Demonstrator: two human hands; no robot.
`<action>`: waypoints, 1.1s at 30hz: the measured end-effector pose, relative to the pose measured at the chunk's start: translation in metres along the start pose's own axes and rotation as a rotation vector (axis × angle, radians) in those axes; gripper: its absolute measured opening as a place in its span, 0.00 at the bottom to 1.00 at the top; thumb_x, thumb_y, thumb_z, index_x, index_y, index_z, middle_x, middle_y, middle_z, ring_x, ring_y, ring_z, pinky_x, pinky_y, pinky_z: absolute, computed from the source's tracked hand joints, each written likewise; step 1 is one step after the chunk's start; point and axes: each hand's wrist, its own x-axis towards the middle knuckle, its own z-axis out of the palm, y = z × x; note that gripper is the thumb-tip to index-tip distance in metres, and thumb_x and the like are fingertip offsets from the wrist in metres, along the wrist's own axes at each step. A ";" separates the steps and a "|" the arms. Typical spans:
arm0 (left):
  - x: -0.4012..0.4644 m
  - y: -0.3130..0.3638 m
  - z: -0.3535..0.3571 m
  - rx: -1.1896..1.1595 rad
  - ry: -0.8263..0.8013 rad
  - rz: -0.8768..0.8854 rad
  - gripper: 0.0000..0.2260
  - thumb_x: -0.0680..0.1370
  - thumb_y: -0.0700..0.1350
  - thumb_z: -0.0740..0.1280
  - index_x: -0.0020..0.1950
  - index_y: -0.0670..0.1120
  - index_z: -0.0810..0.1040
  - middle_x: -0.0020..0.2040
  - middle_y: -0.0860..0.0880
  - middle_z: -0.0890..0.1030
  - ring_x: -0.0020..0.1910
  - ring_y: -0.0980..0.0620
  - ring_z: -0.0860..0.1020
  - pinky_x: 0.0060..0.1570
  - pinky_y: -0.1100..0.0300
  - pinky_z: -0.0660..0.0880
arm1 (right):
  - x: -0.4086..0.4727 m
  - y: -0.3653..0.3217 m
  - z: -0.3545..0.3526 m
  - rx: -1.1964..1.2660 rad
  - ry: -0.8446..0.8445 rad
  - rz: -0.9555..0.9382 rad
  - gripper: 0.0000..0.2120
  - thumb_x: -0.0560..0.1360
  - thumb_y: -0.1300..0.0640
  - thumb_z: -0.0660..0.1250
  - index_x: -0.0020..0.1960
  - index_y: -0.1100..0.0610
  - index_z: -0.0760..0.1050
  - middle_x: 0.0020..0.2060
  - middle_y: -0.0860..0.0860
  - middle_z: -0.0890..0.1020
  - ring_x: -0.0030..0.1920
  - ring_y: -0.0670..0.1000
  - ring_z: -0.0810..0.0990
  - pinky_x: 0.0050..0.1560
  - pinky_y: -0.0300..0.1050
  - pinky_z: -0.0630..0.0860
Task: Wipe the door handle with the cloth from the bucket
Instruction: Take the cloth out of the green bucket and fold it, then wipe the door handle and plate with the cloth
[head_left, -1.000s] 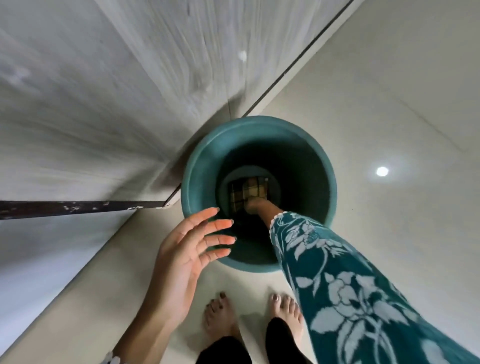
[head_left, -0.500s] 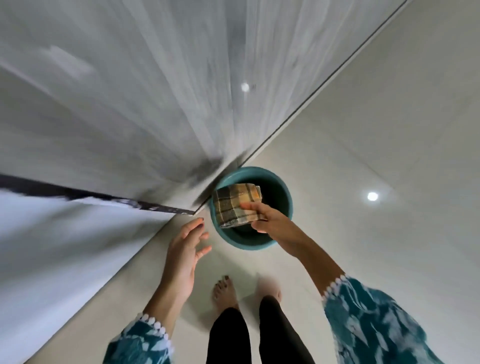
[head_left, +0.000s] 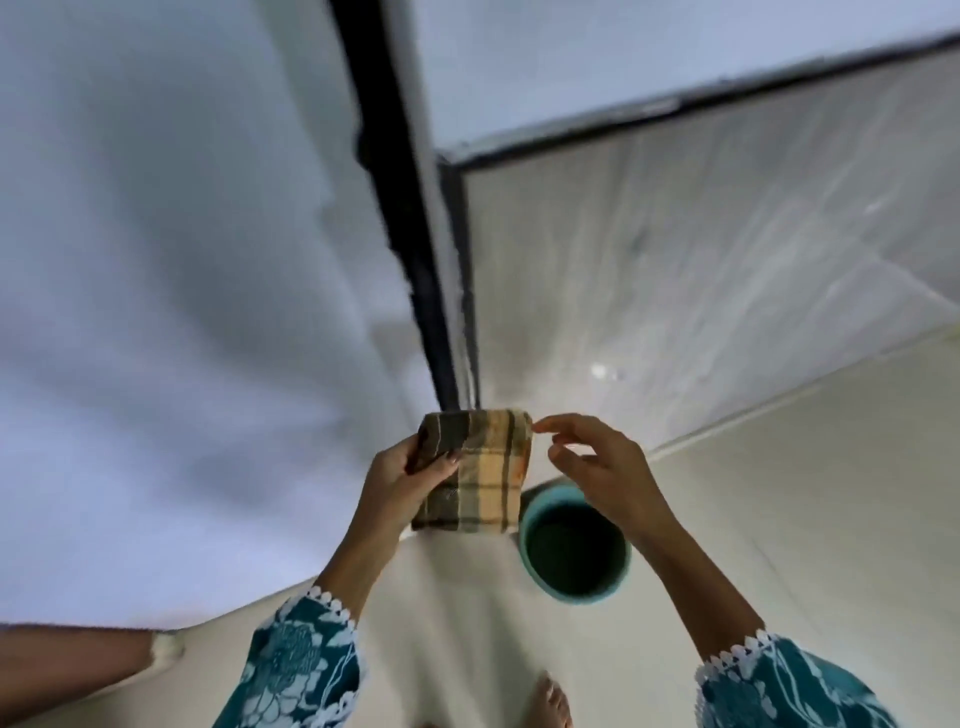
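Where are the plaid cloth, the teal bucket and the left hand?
plaid cloth (head_left: 480, 475), head view, centre of the folded face.
teal bucket (head_left: 527, 525), head view, left rim.
left hand (head_left: 400, 480), head view, back of hand, gripping the cloth.

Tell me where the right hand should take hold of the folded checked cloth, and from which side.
Pinch the upper right corner of the cloth, coming in from the right. The left hand already clamps the upper left part, so the right edge hangs free and unobstructed above the bucket. The right hand hovers open beside that corner, fingertips nearly touching it, so probably only a short reach is needed.
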 end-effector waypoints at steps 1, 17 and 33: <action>-0.012 0.007 -0.018 0.038 0.027 0.029 0.09 0.74 0.40 0.70 0.54 0.45 0.81 0.46 0.47 0.85 0.46 0.50 0.83 0.40 0.63 0.78 | 0.004 -0.022 0.010 -0.044 0.013 -0.099 0.13 0.74 0.61 0.66 0.54 0.47 0.79 0.54 0.47 0.81 0.51 0.45 0.78 0.47 0.29 0.73; -0.222 -0.017 -0.347 0.213 0.557 0.082 0.20 0.60 0.59 0.74 0.42 0.47 0.78 0.39 0.47 0.82 0.40 0.45 0.81 0.42 0.50 0.79 | -0.081 -0.253 0.329 -0.245 -0.385 -0.583 0.07 0.75 0.55 0.66 0.47 0.58 0.78 0.29 0.41 0.73 0.30 0.43 0.72 0.34 0.35 0.70; -0.293 -0.026 -0.457 -0.151 0.539 0.248 0.05 0.72 0.39 0.71 0.47 0.44 0.82 0.38 0.48 0.85 0.39 0.49 0.83 0.37 0.61 0.79 | -0.132 -0.319 0.453 -0.267 -0.696 -0.819 0.19 0.75 0.48 0.63 0.63 0.55 0.72 0.48 0.47 0.80 0.45 0.45 0.77 0.42 0.25 0.68</action>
